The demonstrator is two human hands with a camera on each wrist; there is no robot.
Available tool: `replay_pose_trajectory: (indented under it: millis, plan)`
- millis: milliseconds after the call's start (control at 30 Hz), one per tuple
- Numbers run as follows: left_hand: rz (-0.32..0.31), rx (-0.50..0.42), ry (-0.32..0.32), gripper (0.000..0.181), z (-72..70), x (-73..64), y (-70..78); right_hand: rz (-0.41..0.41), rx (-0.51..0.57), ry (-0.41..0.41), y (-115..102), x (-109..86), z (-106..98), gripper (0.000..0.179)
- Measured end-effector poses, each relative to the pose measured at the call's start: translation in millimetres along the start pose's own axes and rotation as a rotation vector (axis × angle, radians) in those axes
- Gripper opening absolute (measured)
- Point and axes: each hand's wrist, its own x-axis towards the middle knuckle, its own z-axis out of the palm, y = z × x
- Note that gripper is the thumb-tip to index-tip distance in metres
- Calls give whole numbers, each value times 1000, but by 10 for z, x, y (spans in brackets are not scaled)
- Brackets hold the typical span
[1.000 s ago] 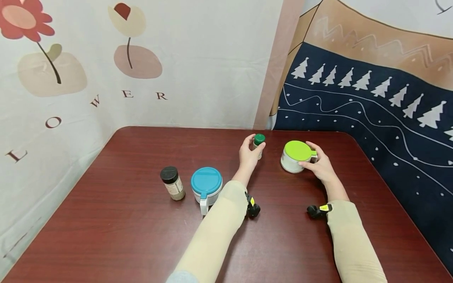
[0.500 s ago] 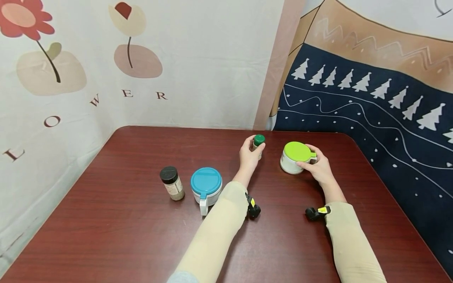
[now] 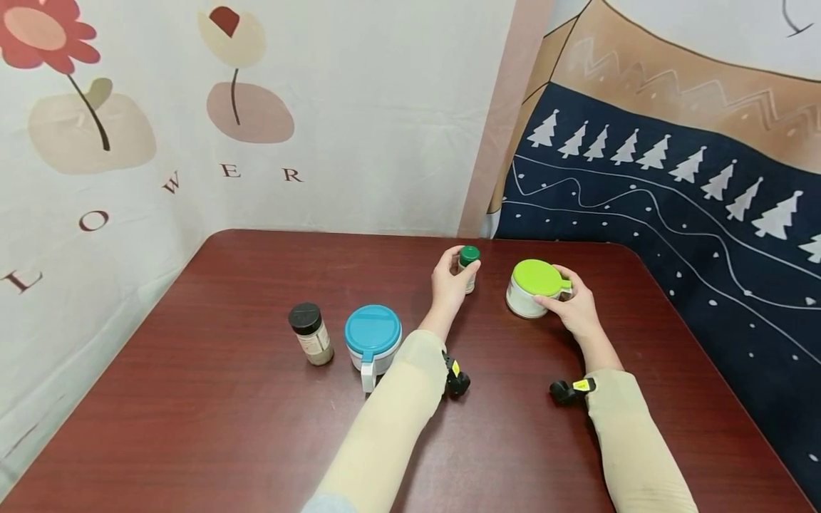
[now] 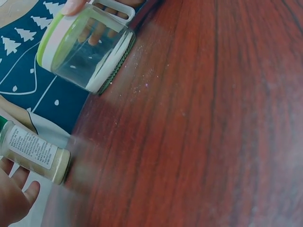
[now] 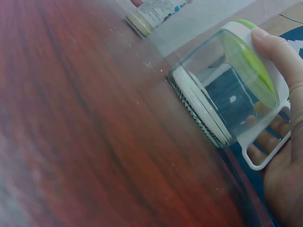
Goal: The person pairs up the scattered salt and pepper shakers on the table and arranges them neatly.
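My left hand (image 3: 450, 288) holds a small spice jar (image 3: 470, 274) with a green cap near the table's far edge. In the left wrist view that spice jar (image 4: 35, 150) shows a pale label and beige contents. To its right, my right hand (image 3: 579, 306) grips a glass seasoning jar (image 3: 526, 303) with a bright green lid. The right wrist view shows the thumb on the lid's rim and fingers behind the white handle (image 5: 258, 165). White matter lies low in this glass jar (image 5: 203, 101). Both jars appear to stand upright on the table.
A black-capped spice jar (image 3: 314, 342) stands to the left on the dark red table (image 3: 212, 399). Beside it is a seasoning jar with a blue lid (image 3: 373, 329), its handle facing me, close to my left sleeve (image 3: 391, 413). Printed cloths hang behind the table.
The head view has shifted very slightly. Both hands keep their holds on the two jars, with hardly any movement.
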Motion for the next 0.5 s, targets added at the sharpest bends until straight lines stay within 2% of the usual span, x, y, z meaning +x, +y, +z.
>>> replay_pose_trajectory:
  millis: [300, 500]
  plan:
    - [9, -7, -3, 36, 18, -61, 35, -5, -57, 27, -2, -25, 36, 68]
    - [10, -26, 0, 36, 27, -107, 49, -1, -69, 64, 210, 44, 30, 70]
